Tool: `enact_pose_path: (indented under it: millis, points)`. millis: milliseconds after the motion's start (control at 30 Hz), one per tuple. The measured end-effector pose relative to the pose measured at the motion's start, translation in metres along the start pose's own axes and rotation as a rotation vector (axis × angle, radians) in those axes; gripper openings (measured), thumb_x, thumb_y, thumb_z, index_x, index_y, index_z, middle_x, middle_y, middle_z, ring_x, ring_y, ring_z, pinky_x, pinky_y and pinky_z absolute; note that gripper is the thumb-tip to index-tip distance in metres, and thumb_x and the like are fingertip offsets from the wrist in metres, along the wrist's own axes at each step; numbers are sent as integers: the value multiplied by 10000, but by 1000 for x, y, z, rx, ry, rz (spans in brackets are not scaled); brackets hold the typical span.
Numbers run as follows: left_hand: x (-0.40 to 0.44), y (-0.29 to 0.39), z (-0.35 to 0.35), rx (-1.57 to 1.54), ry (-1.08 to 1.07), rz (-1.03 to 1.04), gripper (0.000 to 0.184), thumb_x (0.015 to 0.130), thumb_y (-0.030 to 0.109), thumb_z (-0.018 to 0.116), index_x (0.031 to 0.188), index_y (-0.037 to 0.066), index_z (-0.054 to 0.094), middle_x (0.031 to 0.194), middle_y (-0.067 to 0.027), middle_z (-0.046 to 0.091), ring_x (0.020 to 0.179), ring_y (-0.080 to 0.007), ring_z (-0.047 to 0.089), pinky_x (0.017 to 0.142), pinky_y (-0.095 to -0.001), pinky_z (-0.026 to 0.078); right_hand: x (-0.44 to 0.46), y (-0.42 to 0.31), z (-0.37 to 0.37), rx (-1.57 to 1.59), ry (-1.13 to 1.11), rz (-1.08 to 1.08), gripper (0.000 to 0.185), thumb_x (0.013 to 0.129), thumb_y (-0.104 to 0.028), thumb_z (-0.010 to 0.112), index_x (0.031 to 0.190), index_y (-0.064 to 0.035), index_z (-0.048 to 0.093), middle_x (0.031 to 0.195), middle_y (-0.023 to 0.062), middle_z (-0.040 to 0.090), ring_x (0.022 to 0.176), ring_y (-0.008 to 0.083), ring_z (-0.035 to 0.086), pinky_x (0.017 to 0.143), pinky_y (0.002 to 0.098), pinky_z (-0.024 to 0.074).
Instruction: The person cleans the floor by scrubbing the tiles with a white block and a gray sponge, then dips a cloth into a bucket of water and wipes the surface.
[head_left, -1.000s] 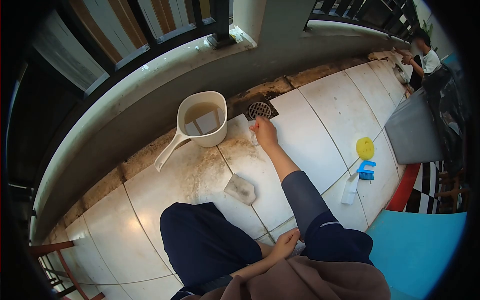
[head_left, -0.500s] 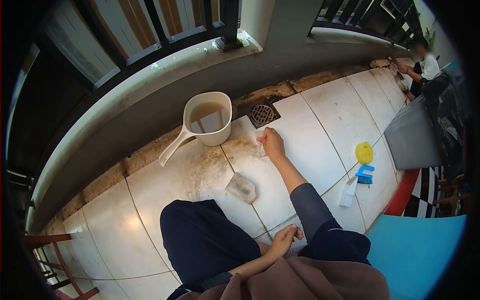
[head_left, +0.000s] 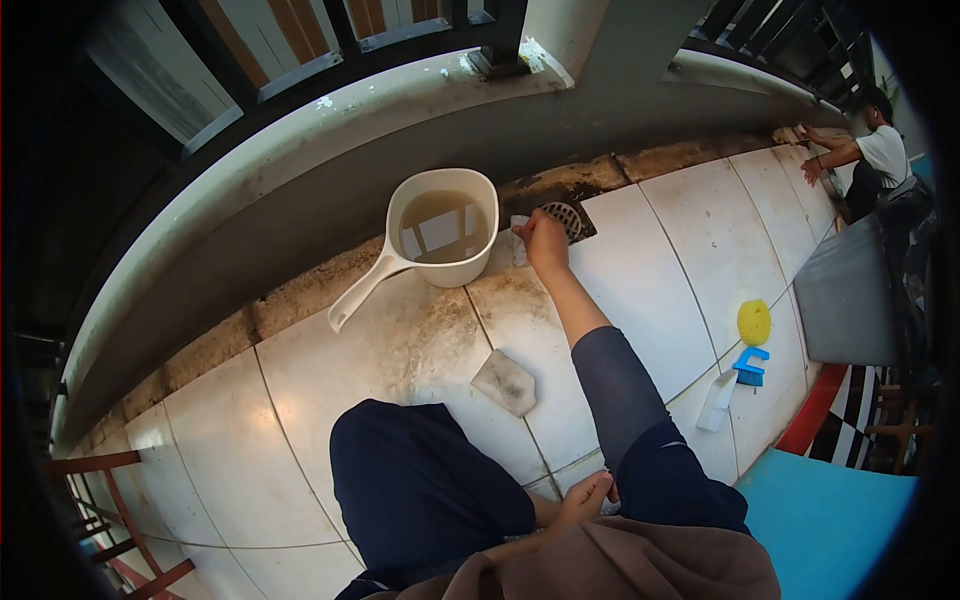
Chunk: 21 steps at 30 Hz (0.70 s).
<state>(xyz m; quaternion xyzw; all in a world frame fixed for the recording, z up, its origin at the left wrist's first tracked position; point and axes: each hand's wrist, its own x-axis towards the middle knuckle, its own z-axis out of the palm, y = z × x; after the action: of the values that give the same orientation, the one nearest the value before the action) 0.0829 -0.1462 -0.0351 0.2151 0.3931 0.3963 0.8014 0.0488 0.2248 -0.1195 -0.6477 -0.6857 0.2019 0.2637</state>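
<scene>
My right hand (head_left: 545,243) reaches out beside the floor drain (head_left: 567,215), its fingers closed on a pale flat piece (head_left: 519,248) pressed against the tile. Just left of it stands a cream water dipper (head_left: 478,262), holding cloudy water, with its handle toward me. A grey, angular slab (head_left: 505,382) lies on the stained white tiles nearer to me. Close to my lap my left hand (head_left: 585,498) is curled shut, partly hidden by my clothing; whether it holds anything does not show.
To the right are a yellow sponge (head_left: 754,322), a blue brush (head_left: 750,366) and a white bottle-like item (head_left: 716,402). Beyond them stands a grey bin (head_left: 848,300) with a black bag. Another person (head_left: 880,150) crouches by the low wall (head_left: 330,190). A blue surface (head_left: 810,520) lies at lower right.
My right hand has moved the pale piece forward along the tile, up beside the drain. The view has shifted slightly. The other person's arms now stretch toward the wall.
</scene>
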Motion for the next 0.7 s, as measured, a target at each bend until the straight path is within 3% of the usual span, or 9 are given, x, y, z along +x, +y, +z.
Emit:
enact_pose_path:
  millis: [333, 433, 567, 667, 700]
  points:
    - [16, -17, -3, -93, -29, 88, 339, 974, 240, 372, 795, 6, 540, 731, -21, 521, 733, -99, 492, 723, -240, 409, -44, 17, -41, -111, -185, -118, 265, 657, -160, 754, 715, -17, 538, 791, 164, 606, 778, 328, 592, 684, 411, 466]
    - [13, -9, -1, -35, -25, 91, 333, 972, 234, 370, 790, 9, 535, 731, -25, 526, 728, -102, 497, 720, -238, 411, -82, 34, -66, -15, -250, 35, 270, 654, -164, 762, 705, -19, 540, 746, 150, 609, 717, 295, 598, 649, 375, 470]
    - [8, 4, 2, 14, -16, 97, 332, 970, 239, 366, 785, 14, 526, 731, -31, 529, 717, -105, 499, 711, -234, 410, -148, 69, -100, 105, -267, 161, 209, 687, -120, 742, 754, -17, 573, 685, 99, 610, 610, 174, 588, 594, 296, 474]
    - [14, -4, -1, 35, -29, 119, 334, 968, 241, 371, 785, 12, 530, 731, -34, 535, 715, -108, 507, 709, -237, 415, -185, 88, -125, 503, -386, 449, 129, 740, -46, 683, 826, -6, 596, 714, 69, 609, 642, 100, 565, 612, 241, 481]
    - [11, -3, 0, 40, -27, 115, 335, 968, 242, 372, 786, 10, 532, 730, -35, 537, 713, -108, 509, 707, -237, 417, -195, 90, -132, 464, -330, 351, 137, 758, -45, 660, 871, 1, 598, 758, 85, 617, 685, 124, 580, 650, 249, 484]
